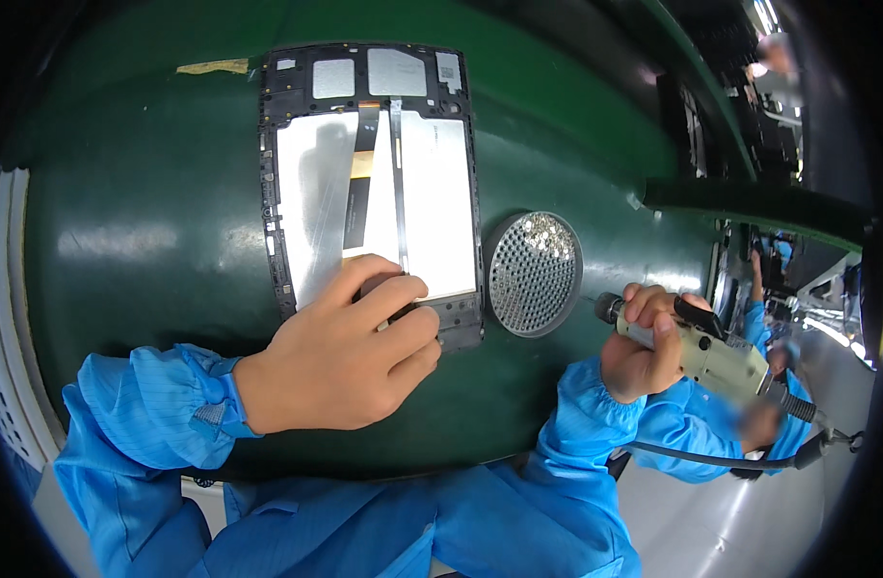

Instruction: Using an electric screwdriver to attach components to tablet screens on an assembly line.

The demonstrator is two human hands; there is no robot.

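Note:
An opened tablet point(432, 212) lies on the green work surface, its silver inner panel, ribbon cables and black frame exposed. Over its lower end rests my left hand point(355, 347), fingers bent and drawn together; what lies under the fingertips is hidden. My right hand point(644, 352) is wrapped round a cream electric screwdriver point(721, 364), whose nose points left toward a round screw tray point(533, 299). That tray is grey and full of small holes, with shiny screws point(547, 231) gathered at its far side. It stands just right of the tablet, apart from the screwdriver.
A torn yellowish strip of tape point(213, 67) is on the green surface point(152, 183) at the far left. From the screwdriver's rear a dark cable point(692, 453) loops back. A green rail point(759, 204) runs along the right. Another person in blue point(697, 424) is beyond my right arm.

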